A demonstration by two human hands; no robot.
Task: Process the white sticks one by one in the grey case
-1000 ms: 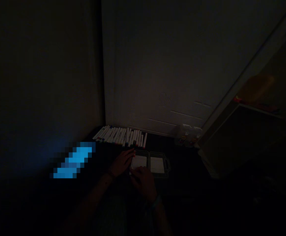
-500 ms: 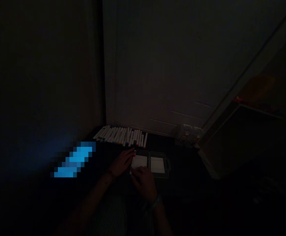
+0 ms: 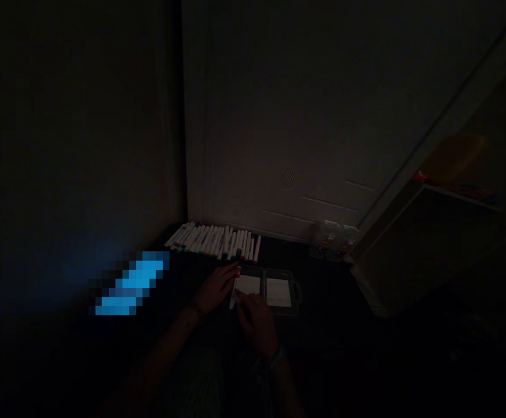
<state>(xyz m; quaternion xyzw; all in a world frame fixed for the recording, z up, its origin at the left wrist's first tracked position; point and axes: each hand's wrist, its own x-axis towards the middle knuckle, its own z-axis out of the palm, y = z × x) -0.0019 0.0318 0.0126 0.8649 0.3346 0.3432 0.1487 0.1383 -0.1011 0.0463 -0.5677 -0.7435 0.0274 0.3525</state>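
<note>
The scene is very dark. An open clear plastic case [image 3: 295, 290] lies on the dark surface, with a white sheet or card [image 3: 249, 284] in its left half and another white card [image 3: 279, 292] in its right half. Along the left edge of the case lies a white marker [image 3: 232, 299] with a red band near its far end. My left hand [image 3: 217, 288] reaches in from the left, fingers stretched out, tips by the marker's red end. My right hand [image 3: 257, 318] is over the case's near left part, its index finger extended onto the white marker; its other fingers are partly hidden.
A row of white markers [image 3: 212, 241] with coloured ends lies along the wall behind. Clear packages [image 3: 325, 241] stand at the back right, beside a slanted panel or box [image 3: 409, 255]. A pixelated bright blue patch [image 3: 135, 284] is at the left.
My right hand's fingertips have shifted slightly, showing more of the white marker's near end. My left hand and the case stay in place.
</note>
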